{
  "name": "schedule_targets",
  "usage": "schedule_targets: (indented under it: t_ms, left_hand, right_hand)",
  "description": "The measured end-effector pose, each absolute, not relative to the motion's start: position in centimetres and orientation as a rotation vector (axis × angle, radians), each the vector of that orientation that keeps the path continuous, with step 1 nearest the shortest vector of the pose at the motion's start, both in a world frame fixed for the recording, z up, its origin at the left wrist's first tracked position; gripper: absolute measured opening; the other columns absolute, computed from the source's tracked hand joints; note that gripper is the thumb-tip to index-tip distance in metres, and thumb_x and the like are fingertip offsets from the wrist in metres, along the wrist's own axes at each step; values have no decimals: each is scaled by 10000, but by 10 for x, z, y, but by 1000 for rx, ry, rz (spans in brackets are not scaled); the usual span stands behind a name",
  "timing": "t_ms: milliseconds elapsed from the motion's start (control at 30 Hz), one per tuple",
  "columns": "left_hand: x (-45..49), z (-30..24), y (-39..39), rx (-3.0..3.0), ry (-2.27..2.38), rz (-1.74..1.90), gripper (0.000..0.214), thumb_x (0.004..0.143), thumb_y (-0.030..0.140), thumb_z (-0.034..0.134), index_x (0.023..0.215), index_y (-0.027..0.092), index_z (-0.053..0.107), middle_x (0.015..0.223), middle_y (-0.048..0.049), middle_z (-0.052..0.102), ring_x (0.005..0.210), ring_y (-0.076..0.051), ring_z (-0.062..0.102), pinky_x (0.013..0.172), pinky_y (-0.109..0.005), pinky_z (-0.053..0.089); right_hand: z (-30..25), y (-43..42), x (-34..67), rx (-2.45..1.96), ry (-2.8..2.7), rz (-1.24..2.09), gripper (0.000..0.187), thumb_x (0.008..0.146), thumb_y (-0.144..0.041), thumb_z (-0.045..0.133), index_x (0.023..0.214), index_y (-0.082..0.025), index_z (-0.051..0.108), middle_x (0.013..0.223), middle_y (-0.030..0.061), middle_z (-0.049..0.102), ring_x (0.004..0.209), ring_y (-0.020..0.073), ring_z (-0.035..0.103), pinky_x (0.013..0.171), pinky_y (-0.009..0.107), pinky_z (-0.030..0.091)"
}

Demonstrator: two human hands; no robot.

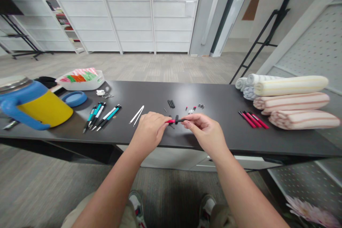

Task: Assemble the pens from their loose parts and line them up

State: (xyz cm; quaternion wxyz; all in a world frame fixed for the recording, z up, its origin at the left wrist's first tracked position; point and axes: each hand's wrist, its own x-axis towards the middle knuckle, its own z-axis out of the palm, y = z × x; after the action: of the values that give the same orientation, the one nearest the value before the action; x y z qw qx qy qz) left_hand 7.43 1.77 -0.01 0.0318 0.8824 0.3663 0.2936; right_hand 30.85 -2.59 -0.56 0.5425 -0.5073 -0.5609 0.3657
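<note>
You hold a slim pen (175, 120), red at its left end and black toward the right, lying level just above the black table (149, 94). Your left hand (149, 130) pinches the red end between thumb and forefinger. Your right hand (203, 130) pinches the black end the same way, its other fingers curled. The pen spans the gap between both hands, with loose pen parts (171, 104) on the table just beyond.
</note>
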Motion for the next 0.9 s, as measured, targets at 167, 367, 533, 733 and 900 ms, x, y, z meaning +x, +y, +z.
schedule_targets:
  t_ms: [167,367,533,733,900]
  left_hand:
    - [74,3,16,2751,1096,908,249,1080,229,539,1247,247,723,1193,-62,787,1098,-253,675,975,-446,486]
    - [73,-1,18,2739,1113,940,260,1070,209,552,1260,252,725,1187,-68,786,1102,-253,673,991,-457,485]
    - [73,-3,18,2722,1134,963,239,1061,212,574,1226,261,740,1174,-65,785,1092,-252,678,980,-451,490]
    - [74,-1,17,2696,1193,1000,212,1064,231,587,1201,236,748,1131,-62,790,1056,-244,680,970,-444,500]
    - [74,-1,17,2697,1199,996,197,1059,232,594,1162,252,761,1133,-58,787,1063,-249,676,967,-445,495]
  right_hand:
    - [-6,-25,307,-1261,-1325,870,329,858,-499,823,978,-194,810,857,69,821,757,206,775,740,324,617]
    - [-7,-26,306,-1344,-1360,836,340,898,-539,767,967,-208,805,780,47,802,673,198,758,681,320,615]
    - [0,-29,304,-1462,-1634,448,311,998,-478,652,832,-239,762,688,14,765,624,190,721,656,304,532]
    - [-1,-28,300,-1422,-1782,345,236,1015,-413,645,1131,-233,746,858,25,798,698,193,729,694,301,535]
    - [-3,-26,300,-1379,-1893,267,181,1037,-353,612,1043,-242,754,952,49,809,803,219,746,772,324,551]
